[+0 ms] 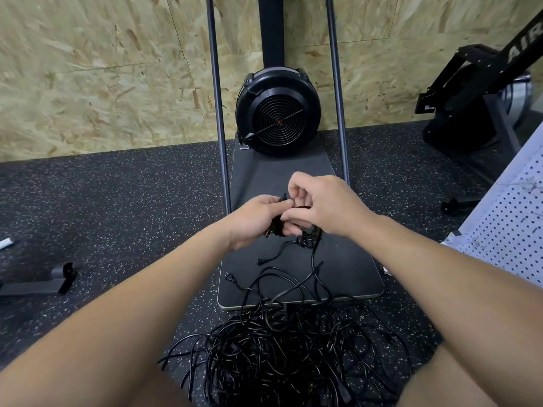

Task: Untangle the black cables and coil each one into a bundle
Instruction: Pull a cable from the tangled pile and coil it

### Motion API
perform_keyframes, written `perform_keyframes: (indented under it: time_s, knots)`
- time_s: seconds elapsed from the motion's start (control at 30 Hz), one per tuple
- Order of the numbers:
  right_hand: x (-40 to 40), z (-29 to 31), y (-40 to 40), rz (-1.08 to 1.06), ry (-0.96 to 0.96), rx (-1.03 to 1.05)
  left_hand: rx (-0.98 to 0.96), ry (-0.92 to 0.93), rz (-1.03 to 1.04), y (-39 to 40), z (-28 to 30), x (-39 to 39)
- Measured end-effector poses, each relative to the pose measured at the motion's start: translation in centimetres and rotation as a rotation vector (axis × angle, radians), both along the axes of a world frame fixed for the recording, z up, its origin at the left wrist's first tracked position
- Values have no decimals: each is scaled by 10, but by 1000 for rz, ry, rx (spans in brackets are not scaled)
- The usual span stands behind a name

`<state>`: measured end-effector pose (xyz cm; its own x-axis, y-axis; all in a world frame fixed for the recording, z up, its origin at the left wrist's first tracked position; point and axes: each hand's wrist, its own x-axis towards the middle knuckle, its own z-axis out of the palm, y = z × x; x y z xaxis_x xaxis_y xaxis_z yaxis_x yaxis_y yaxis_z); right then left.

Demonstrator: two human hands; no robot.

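Observation:
A big tangle of black cables (282, 356) lies on the speckled floor between my knees, with loops spilling onto the dark platform (352, 259). Above the platform my left hand (252, 221) grips a small coiled bundle of black cable (277, 227), a plug sticking out below its fingers. My right hand (320, 204) is curled over the bundle's top and pinches a strand of it beside a plug end (283, 197). A loose tail (273, 255) hangs from the bundle down to the platform. Most of the bundle is hidden by my fingers.
A black fan housing (277, 113) stands at the platform's far end between two upright metal poles (219, 113). An OSB wall runs behind. Black gym equipment (476, 107) sits at right, a white perforated panel (511, 230) near my right arm, a metal foot (44, 282) at left.

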<state>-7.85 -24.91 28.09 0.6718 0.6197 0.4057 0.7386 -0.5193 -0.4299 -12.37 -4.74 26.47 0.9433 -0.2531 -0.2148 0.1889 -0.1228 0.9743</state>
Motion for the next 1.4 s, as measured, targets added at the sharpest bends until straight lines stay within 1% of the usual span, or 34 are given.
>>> perform_keyframes:
  time_s: [0.13,0.2,0.33,0.43,0.5,0.57,0.67,0.73,0.83,0.93,1.03,1.1,1.2,1.27,1.33,1.37,1.4]
  knots:
    - [0,2,-7,-56,91,27,110,-48,-76,-5,2,-1]
    - [2,0,-10,-72,166,42,141,-47,-103,-4,3,0]
    - [10,-11,-13,-27,425,29,134,44,-130,-3,8,0]
    - [16,-18,-16,-9,562,-50,144,95,-200,-1,11,0]
    - [18,-22,-18,-35,628,-130,100,95,-162,4,12,1]
    - [19,-29,-21,-41,681,-224,-5,97,-77,9,12,3]
    - [20,-42,-23,35,791,-378,-177,89,101,12,11,8]
    - [20,-55,-23,91,813,-453,-261,83,213,12,12,11]
    - [17,-66,-18,137,810,-512,-375,62,356,9,16,13]
    - [21,-63,-14,135,685,-534,-407,39,435,11,16,14]
    - [17,-49,-7,174,468,-586,-337,39,371,16,11,14]
    - [10,-39,0,228,385,-580,-261,48,322,18,4,12]
    - [4,-26,6,234,281,-449,-133,20,317,17,-5,11]
    - [3,-17,6,200,240,-299,44,-55,313,14,-9,10]
    - [-1,-9,5,177,251,-117,190,-130,271,10,-10,7]
    - [-3,-6,5,161,277,-23,192,-129,235,6,-9,5]
    - [-6,-3,4,131,287,59,146,-98,194,2,-7,2]
